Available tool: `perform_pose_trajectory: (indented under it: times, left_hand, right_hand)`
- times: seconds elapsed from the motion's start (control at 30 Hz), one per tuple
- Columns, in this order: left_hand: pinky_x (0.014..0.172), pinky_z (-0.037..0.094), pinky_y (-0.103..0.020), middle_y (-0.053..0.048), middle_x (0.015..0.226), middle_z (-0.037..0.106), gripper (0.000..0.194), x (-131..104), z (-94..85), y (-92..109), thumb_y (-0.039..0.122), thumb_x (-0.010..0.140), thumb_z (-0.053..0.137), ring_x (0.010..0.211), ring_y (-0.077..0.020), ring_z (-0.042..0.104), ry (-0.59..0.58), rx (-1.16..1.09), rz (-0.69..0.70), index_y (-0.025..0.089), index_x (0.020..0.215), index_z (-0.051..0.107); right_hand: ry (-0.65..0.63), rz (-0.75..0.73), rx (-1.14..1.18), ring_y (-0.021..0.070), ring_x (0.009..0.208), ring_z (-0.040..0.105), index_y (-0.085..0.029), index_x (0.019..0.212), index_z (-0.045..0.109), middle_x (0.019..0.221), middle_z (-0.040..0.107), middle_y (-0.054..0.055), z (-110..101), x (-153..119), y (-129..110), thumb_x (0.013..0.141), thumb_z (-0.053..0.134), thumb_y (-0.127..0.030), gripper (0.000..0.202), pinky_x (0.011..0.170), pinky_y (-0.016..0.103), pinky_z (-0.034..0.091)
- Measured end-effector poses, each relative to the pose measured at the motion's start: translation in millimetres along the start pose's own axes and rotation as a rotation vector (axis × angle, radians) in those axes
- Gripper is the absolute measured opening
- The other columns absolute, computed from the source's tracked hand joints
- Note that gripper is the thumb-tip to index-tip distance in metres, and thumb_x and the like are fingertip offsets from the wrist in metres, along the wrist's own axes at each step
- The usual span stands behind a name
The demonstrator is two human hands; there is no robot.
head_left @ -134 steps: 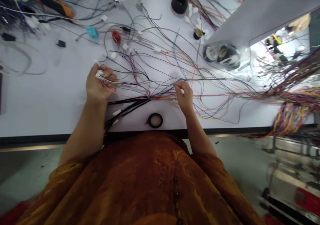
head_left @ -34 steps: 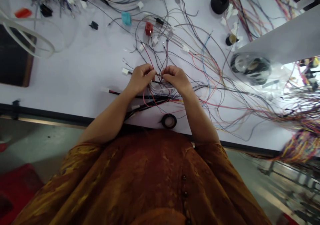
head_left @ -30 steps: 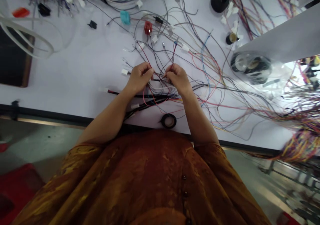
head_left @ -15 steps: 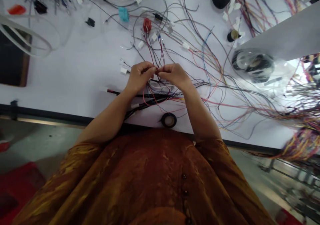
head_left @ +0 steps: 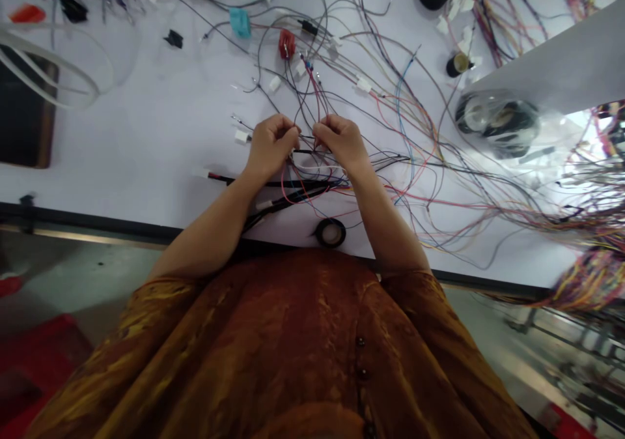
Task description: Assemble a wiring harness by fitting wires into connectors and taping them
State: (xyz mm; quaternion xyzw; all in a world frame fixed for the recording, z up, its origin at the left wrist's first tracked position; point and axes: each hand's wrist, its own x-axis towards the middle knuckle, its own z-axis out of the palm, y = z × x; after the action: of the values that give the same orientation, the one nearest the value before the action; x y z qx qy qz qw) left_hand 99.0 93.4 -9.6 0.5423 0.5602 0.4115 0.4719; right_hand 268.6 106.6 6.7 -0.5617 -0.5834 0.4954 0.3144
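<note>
Over the middle of the wires, my left hand (head_left: 271,144) has thumb and fingers pinched on a thin wire, partly hidden by the fingertips. A short gap to its right, my right hand (head_left: 344,141) pinches red wires (head_left: 316,94) that run up toward a red connector (head_left: 286,45). Below both hands pass black sleeved cables (head_left: 303,195) and a white wire. A white connector (head_left: 241,137) lies just left of my left hand. Nearer the table edge sits a roll of black tape (head_left: 331,232). A teal connector (head_left: 240,23) is farther back.
A dark tablet-like object (head_left: 27,113) and looped white cable lie at the left. On the right are plastic-wrapped rolls (head_left: 498,123), a small black roll (head_left: 458,64), a grey upright (head_left: 541,68) and a thick wire bundle (head_left: 593,276). The dark table edge (head_left: 97,219) runs in front.
My hands have moved slightly apart, my right hand going a little right and up. The red wires between them have shifted right, toward my right hand.
</note>
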Motion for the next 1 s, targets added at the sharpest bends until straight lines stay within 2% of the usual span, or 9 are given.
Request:
perform_pose_trajectory:
  times: [0.13,0.27,0.33,0.4,0.53,0.67,0.73,0.83,1.0]
  left_hand:
    - [0.065,0.05,-0.026,0.002,0.063,0.062,0.015,0,2.0,3,0.012,0.086,0.059,0.059,-0.0113,0.057,0.044,-0.068,-0.064,0.02,0.074,0.059]
    - [0.065,0.051,-0.025,0.002,0.063,0.062,0.016,-1,0.3,9,0.008,0.085,0.058,0.058,-0.0104,0.057,0.007,-0.111,-0.091,0.02,0.074,0.059]
    - [0.066,0.052,-0.025,0.002,0.063,0.061,0.016,-2,-1.7,11,0.008,0.085,0.058,0.059,-0.0106,0.059,-0.014,-0.108,-0.089,0.02,0.073,0.058]
    - [0.067,0.053,-0.025,0.003,0.063,0.06,0.015,-2,-3.8,11,0.011,0.086,0.059,0.061,-0.0111,0.06,-0.033,-0.102,-0.079,0.02,0.074,0.057]
    - [0.065,0.053,-0.024,0.002,0.063,0.06,0.013,-1,-6.3,10,0.016,0.086,0.065,0.063,-0.0116,0.061,-0.107,-0.104,-0.049,0.02,0.076,0.058]
    - [0.066,0.053,-0.025,0.001,0.069,0.064,0.013,-2,-5.4,8,0.021,0.08,0.076,0.068,-0.013,0.064,-0.181,-0.104,-0.001,0.019,0.082,0.063]
    - [0.065,0.053,-0.025,0.001,0.068,0.064,0.01,-3,-4.8,6,0.023,0.082,0.074,0.066,-0.0125,0.062,-0.182,-0.098,0.017,0.019,0.083,0.065]
    - [0.062,0.053,-0.025,0.001,0.063,0.063,0.012,-2,-5.2,3,0.026,0.089,0.066,0.059,-0.0112,0.059,-0.166,-0.094,0.028,0.019,0.078,0.065]
    - [0.068,0.055,-0.025,0.0,0.065,0.068,0.015,1,-3.3,3,0.027,0.09,0.063,0.061,-0.0114,0.063,-0.074,-0.132,-0.057,0.02,0.077,0.063]
  right_hand:
    - [0.007,0.003,0.173,0.0079,0.064,0.055,-0.019,0.084,0.059,0.071,0.061,-0.003,-2,-3,3,0.094,0.058,-0.027,0.012,0.065,0.021,0.048]
    - [-0.184,0.001,0.236,0.0092,0.069,0.061,-0.018,0.096,0.065,0.073,0.066,-0.002,-11,-4,-2,0.091,0.061,-0.026,0.011,0.068,0.021,0.052]
    - [-0.292,0.028,0.244,0.0099,0.071,0.063,-0.017,0.095,0.066,0.075,0.069,-0.001,-17,-2,-7,0.09,0.06,-0.025,0.011,0.069,0.022,0.053]
    - [-0.338,0.062,0.245,0.0103,0.07,0.064,-0.016,0.091,0.065,0.075,0.07,0.0,-21,1,-9,0.09,0.059,-0.024,0.01,0.068,0.022,0.054]
    - [-0.271,0.098,0.228,0.0093,0.061,0.06,-0.017,0.087,0.062,0.072,0.068,-0.001,-17,7,-5,0.086,0.064,-0.019,0.003,0.058,0.021,0.051]
    - [-0.132,0.055,0.156,0.0109,0.062,0.059,-0.019,0.083,0.058,0.068,0.06,-0.003,-3,5,3,0.081,0.069,-0.016,0.012,0.054,0.021,0.047]
    - [-0.077,0.009,0.116,0.012,0.068,0.06,-0.02,0.082,0.057,0.069,0.057,-0.004,2,3,4,0.081,0.071,-0.016,0.014,0.056,0.021,0.048]
    - [-0.079,-0.036,0.092,0.0122,0.074,0.061,-0.019,0.082,0.057,0.071,0.058,-0.003,1,0,2,0.083,0.072,-0.022,0.015,0.061,0.021,0.049]
    - [-0.05,-0.056,0.186,0.0098,0.075,0.06,-0.02,0.084,0.055,0.078,0.062,-0.001,-9,-9,6,0.096,0.06,-0.042,0.025,0.066,0.02,0.05]
